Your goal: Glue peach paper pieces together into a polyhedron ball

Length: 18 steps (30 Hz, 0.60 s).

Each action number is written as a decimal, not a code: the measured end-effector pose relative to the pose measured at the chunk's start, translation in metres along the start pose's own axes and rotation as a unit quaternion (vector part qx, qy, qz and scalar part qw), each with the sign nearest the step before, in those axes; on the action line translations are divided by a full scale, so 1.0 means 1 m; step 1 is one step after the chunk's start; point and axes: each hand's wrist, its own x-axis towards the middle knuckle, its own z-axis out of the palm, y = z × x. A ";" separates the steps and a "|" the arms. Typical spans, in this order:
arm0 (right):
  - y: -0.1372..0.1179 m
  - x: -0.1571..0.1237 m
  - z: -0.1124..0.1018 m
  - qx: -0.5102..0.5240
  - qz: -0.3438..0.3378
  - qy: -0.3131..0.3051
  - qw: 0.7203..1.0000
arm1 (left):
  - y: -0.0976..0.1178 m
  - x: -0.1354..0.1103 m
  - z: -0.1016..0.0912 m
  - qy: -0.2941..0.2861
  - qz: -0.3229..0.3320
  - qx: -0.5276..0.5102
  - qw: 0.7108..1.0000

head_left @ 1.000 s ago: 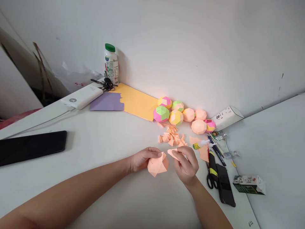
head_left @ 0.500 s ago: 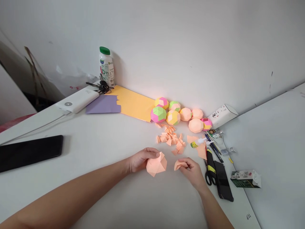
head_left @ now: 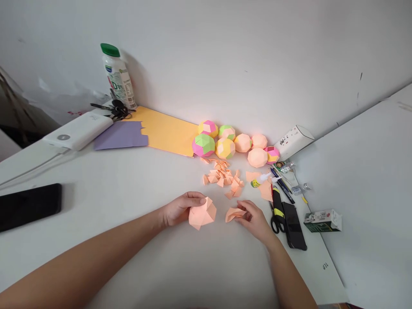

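My left hand (head_left: 179,209) grips a part-built peach paper ball (head_left: 201,213) resting on the white table (head_left: 128,189). To its right, my right hand (head_left: 255,219) pinches a small folded peach paper piece (head_left: 234,213) low against the table. Just beyond both hands lies a heap of several folded peach paper pieces (head_left: 222,178).
Several finished paper balls (head_left: 225,146) line the wall, beside yellow paper (head_left: 164,131) and purple paper (head_left: 124,135). A glue tube (head_left: 261,181), pens, scissors (head_left: 276,212) and a black case (head_left: 293,225) lie at right, with a small carton (head_left: 322,220). A black phone (head_left: 28,206), power bank (head_left: 79,131), keys and bottle (head_left: 117,77) sit left.
My right hand came down from a raised position to the table with the folded piece and drew slightly away from the ball. The left hand kept its hold. The view shifted.
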 end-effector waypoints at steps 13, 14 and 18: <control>-0.088 0.013 -0.003 0.118 -0.024 0.016 0.993 | -0.001 -0.001 0.001 -0.096 0.027 0.046 0.994; -0.097 0.018 0.002 0.133 0.003 -0.060 0.989 | -0.001 -0.002 0.001 -0.108 0.033 0.057 0.992; -0.110 0.036 0.016 0.196 0.064 -0.185 0.961 | 0.002 -0.003 0.004 -0.147 0.046 0.088 0.984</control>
